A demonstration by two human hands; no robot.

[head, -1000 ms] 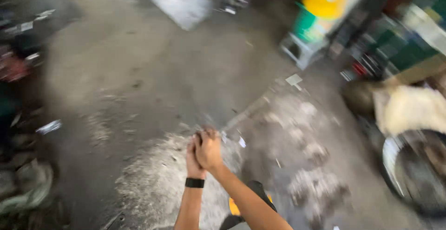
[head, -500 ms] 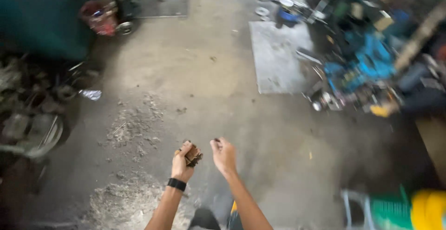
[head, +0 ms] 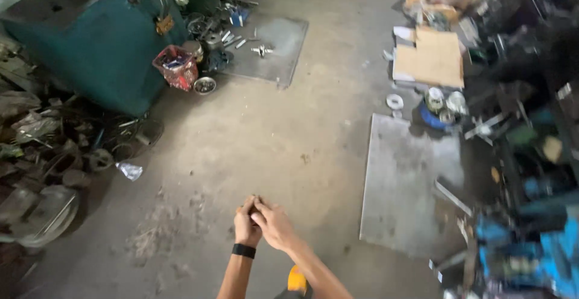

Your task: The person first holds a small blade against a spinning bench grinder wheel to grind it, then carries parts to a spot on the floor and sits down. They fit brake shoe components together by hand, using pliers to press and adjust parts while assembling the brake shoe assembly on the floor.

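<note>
Hands pressed together above the concrete floor point(head: 289, 136): left hand point(head: 246, 225) and right hand point(head: 274, 223) touching, contents hidden.

Bare forearms, no sleeves; black wristband point(head: 243, 251) on left wrist.

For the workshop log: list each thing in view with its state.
left hand: closed around a small dark object, too small to identify
right hand: pressed against the left hand
black wristband: on left wrist
grey metal sheet: flat on floor
cardboard piece: lying flat
red basket: upright, filled
</note>
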